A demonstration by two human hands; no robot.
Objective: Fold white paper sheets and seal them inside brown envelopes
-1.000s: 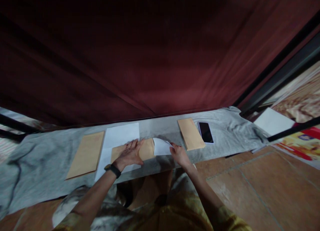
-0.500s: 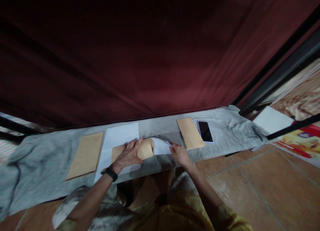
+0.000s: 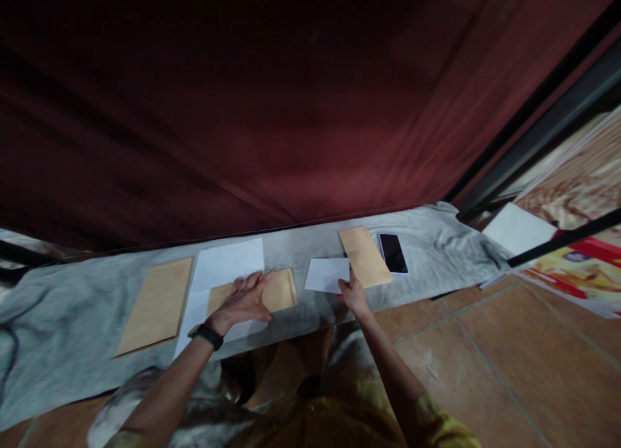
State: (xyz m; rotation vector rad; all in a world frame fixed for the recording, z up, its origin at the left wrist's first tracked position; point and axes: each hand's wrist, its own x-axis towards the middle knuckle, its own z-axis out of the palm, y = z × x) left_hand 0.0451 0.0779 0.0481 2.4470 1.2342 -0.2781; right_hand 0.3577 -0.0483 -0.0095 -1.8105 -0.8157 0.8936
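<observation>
My left hand point(image 3: 245, 299) lies with fingers outstretched on a brown paper envelope point(image 3: 279, 289), pressing it onto white paper sheets point(image 3: 233, 257). To the right, my right hand point(image 3: 353, 294) pinches the lower right corner of a folded white paper point(image 3: 324, 274). That paper is clear of the envelope's right end, with a gap of grey cloth between them. Close beyond the right hand is a second brown envelope point(image 3: 366, 257). Left of the white sheets rests a larger brown envelope point(image 3: 155, 306).
A smartphone point(image 3: 392, 253) lies beside the right-hand envelope. Everything sits on a narrow surface covered with grey cloth point(image 3: 431, 241). A dark red fabric point(image 3: 301, 144) rises behind it. Dark metal bars point(image 3: 528, 138) stand at the right, above the tiled floor point(image 3: 485, 344).
My right hand has moved slightly right, and the white paper has come out of the brown envelope's end and now lies flat. The left hand has stayed on the envelope.
</observation>
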